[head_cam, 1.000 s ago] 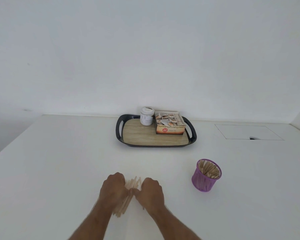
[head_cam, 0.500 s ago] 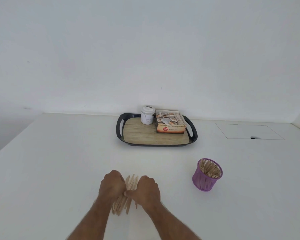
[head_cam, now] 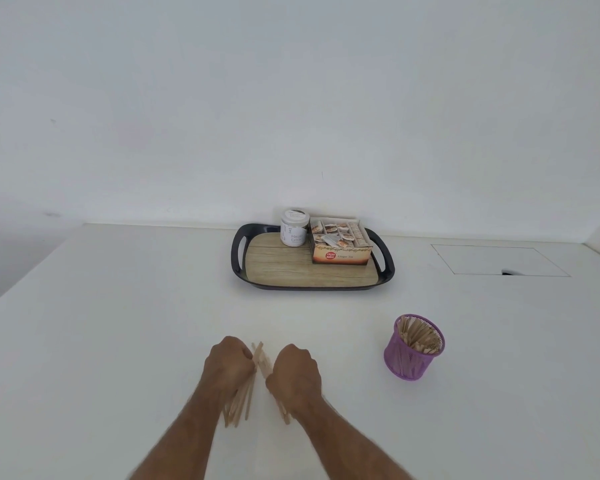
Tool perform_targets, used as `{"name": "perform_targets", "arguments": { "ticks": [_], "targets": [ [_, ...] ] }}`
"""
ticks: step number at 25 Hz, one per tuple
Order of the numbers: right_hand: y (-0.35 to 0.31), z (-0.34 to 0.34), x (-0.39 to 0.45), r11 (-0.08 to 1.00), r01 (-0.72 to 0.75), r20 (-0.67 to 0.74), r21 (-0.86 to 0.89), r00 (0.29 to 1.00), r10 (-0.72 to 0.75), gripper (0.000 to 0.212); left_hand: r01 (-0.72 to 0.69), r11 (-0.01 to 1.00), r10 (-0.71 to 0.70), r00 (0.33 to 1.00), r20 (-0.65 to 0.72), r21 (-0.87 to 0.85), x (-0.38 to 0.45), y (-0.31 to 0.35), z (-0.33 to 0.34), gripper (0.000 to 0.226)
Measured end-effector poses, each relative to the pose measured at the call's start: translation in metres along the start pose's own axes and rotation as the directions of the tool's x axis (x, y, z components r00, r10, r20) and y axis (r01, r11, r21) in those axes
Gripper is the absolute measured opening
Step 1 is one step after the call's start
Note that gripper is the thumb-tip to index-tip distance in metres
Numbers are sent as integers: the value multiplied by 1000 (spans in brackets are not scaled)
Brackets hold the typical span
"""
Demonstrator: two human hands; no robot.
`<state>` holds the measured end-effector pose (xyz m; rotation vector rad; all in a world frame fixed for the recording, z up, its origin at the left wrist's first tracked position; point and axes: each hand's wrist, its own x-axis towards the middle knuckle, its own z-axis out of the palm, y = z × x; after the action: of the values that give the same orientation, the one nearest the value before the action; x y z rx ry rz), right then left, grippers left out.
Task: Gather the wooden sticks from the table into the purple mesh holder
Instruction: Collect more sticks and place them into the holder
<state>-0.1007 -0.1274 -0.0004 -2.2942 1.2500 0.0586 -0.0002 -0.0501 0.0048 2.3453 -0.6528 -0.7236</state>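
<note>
Head view of a white table [head_cam: 118,341], with clock directions read from the middle of the tabletop. At 6 o'clock, the left hand [head_cam: 227,367] and the right hand [head_cam: 297,374] are both curled round a loose bundle of wooden sticks [head_cam: 257,372], gripping it from either side with knuckles up; stick tips fan out above the hands and the lower ends splay out beneath the wrists, near or on the tabletop. The purple mesh holder [head_cam: 413,348] stands upright at about 4 o'clock, well apart from the hands, and already contains a dense cluster of sticks leaning inside it. Judged from this arrangement, the task is partly complete: one batch is stowed, while the bundle in the hands is not yet squared up or carried across, and it appears to be the last batch, since no other loose sticks show on the table. At 12 o'clock sits a black-rimmed tray [head_cam: 238,251] with a wood-grain floor, bearing a white jar [head_cam: 293,227] and, just beside it to the right, an open tea box [head_cam: 340,242] of sachets. A rectangular hatch [head_cam: 499,259] lies flush in the tabletop at 2 o'clock. Nothing stands between the hands and the holder; the chief obstacle is probably the crowded holder mouth itself.
</note>
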Motion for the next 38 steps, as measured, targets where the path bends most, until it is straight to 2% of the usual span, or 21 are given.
{"name": "perform_targets", "arguments": {
  "ticks": [5,9,13,15,17,19,22,26,29,33,38],
  "targets": [
    [10,-2,1,1000,16,49,-17,999,-16,25,2,1000,-2,1000,-19,-14,0,5,1,20],
    [13,-4,-1,999,35,122,-15,992,-33,21,30,992,-34,999,-28,-121,1,12,-2,20],
    [22,-17,2,997,33,148,70,988,-43,24,21,963,-44,996,-81,-270,0,15,-2,19],
    [31,-27,3,985,25,125,171,991,-47,23,20,930,-50,996,-74,-366,-1,18,-1,16],
    [43,-38,2,943,-20,91,333,996,-11,13,18,886,-50,997,-58,-462,-2,25,4,18],
    [51,-52,0,894,-28,19,447,1000,22,17,-9,844,-27,998,-59,-536,-4,36,12,21],
    [67,-73,-2,859,86,-165,505,986,-2,23,-86,783,48,996,-79,-615,-7,64,29,21],
    [91,-112,-7,717,177,-344,674,934,94,20,-199,704,157,980,-125,-682,-12,111,49,24],
    [115,-144,-8,661,275,-478,698,867,144,19,-271,620,255,957,-138,-736,-16,146,64,23],
    [147,-170,-6,677,335,-592,656,784,186,23,-342,563,360,921,-149,-752,-19,186,85,28],
    [172,-165,1,676,342,-607,653,770,197,23,-379,552,428,893,-138,-743,-25,218,111,32]
  ]
}}
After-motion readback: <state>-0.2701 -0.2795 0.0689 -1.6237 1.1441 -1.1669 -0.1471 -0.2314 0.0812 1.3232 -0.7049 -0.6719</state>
